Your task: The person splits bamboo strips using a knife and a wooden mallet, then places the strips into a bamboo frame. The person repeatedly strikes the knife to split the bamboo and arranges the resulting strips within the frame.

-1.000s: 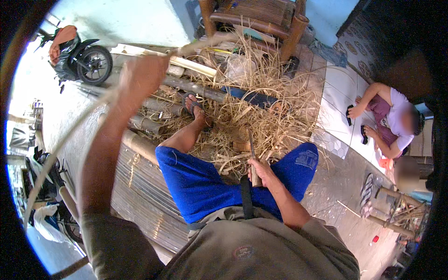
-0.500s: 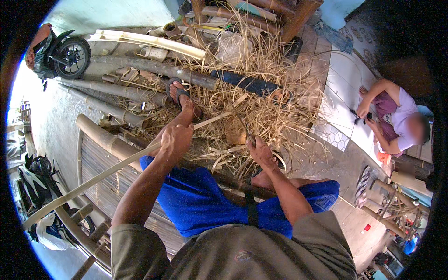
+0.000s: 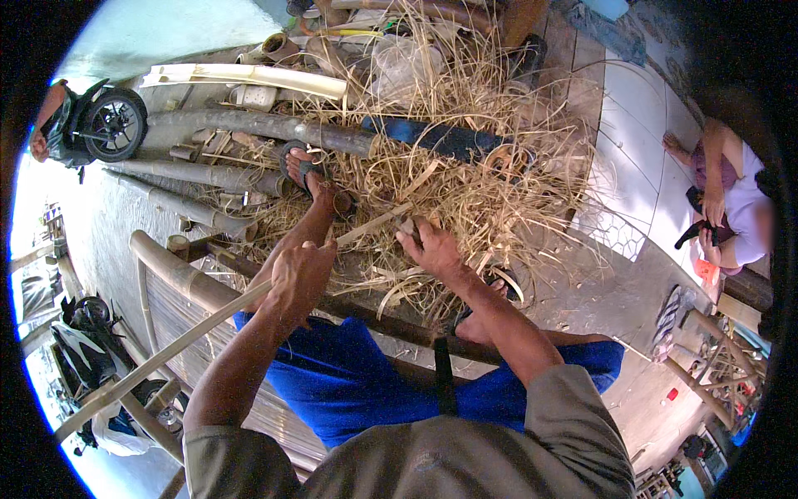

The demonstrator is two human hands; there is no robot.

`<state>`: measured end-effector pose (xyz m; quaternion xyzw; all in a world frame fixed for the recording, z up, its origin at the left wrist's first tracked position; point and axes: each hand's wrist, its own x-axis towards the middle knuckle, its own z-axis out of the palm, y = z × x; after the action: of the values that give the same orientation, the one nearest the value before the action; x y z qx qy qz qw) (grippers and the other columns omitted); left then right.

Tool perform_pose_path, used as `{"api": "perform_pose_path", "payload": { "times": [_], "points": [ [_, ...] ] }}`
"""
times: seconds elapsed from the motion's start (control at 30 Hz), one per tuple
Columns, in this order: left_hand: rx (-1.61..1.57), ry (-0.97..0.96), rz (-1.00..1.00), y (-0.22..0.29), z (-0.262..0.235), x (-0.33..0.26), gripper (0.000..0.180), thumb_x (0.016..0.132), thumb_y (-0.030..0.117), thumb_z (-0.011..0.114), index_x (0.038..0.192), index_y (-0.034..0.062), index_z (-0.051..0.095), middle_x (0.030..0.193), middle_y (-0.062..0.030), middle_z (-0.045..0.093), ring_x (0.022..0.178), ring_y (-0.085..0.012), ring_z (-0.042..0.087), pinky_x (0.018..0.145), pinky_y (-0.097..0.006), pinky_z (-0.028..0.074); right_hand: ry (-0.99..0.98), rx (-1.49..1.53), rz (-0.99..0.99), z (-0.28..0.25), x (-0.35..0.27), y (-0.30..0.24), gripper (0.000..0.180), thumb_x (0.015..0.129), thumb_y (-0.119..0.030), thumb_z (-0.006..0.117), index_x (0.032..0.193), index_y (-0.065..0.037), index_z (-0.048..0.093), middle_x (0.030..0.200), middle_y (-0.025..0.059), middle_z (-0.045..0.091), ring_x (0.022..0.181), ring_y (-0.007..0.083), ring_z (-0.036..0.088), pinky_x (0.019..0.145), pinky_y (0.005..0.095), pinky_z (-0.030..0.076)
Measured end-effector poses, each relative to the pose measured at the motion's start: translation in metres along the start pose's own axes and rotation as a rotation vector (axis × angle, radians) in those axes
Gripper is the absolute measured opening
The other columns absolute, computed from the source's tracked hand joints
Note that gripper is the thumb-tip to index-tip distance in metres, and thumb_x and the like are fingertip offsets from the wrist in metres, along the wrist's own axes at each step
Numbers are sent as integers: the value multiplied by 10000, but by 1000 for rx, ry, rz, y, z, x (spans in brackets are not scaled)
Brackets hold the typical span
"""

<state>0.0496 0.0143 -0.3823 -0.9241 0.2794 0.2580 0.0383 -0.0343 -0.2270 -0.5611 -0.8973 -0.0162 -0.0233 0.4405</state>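
Note:
My left hand point(image 3: 299, 270) is closed around a long pale bamboo strip point(image 3: 166, 353). The strip runs from the lower left up across my knee toward my right hand point(image 3: 431, 248). My right hand is closed on a small dark tool point(image 3: 407, 224) where it meets the strip's far end; the tool's shape is partly hidden by my fingers. Both hands are over a pile of dry bamboo shavings point(image 3: 474, 187). I sit in blue trousers point(image 3: 349, 378), with my sandalled foot point(image 3: 303, 170) stretched out into the shavings.
Thick bamboo poles point(image 3: 216, 176) lie at the left behind my foot. A bamboo frame point(image 3: 170, 279) stands under my left arm. Motorbikes are parked at the upper left point(image 3: 108, 125) and lower left point(image 3: 83, 328). Another person point(image 3: 736, 212) sits on the pale tiled floor point(image 3: 640, 158) at the right.
My left hand dropped from high at the upper left to in front of my knee, still gripping the strip. My right hand moved forward into the shavings. The camera tilted down.

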Motion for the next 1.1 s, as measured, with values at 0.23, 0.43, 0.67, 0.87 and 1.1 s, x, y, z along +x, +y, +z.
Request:
{"api": "perform_pose_path", "payload": {
  "times": [0.23, 0.43, 0.67, 0.87, 1.1],
  "points": [
    [-1, -47, 26, -5, -14, 6, 360, 941, 138, 512, 1291, 69, 566, 916, -200, 705, 823, -335, 716, 676, -436, 591, -438, -367, 311, 9, -9, 49, 571, 939, -435, 589, 1266, 24, 499, 912, 229, 693, 806, 425, 683, 706, 501, 552],
    [-47, -51, -37, 0, -19, 8, 283, 909, 111, 540, 1162, 15, 625, 812, -191, 711, 761, -305, 732, 595, -446, 591, -563, -165, 401, 7, -14, 39, 553, 941, -486, 557, 1222, -11, 512, 901, 250, 681, 797, 420, 676, 718, 511, 542],
    [-169, 15, -57, -2, -23, 11, 280, 906, 123, 552, 1159, 35, 636, 803, -185, 712, 750, -309, 731, 590, -440, 587, -425, -296, 316, 14, -28, 61, 529, 939, -452, 575, 1128, 41, 541, 760, 268, 658, 665, 391, 676, 574, 493, 539],
    [54, -263, -2, 15, -40, 0, 274, 919, 128, 549, 1166, 61, 648, 792, -166, 711, 741, -306, 727, 594, -438, 582, -390, -273, 283, 7, -43, 57, 511, 935, -410, 588, 1135, 57, 530, 731, 236, 660, 658, 389, 677, 550, 469, 549],
    [111, -194, -54, 26, -33, -8, 273, 936, 128, 536, 1178, 68, 646, 802, -167, 706, 751, -311, 728, 569, -436, 582, -514, -151, 132, 14, -20, 20, 512, 946, -404, 589, 1178, 44, 503, 901, 274, 661, 782, 367, 683, 605, 456, 561]
  ]
}}
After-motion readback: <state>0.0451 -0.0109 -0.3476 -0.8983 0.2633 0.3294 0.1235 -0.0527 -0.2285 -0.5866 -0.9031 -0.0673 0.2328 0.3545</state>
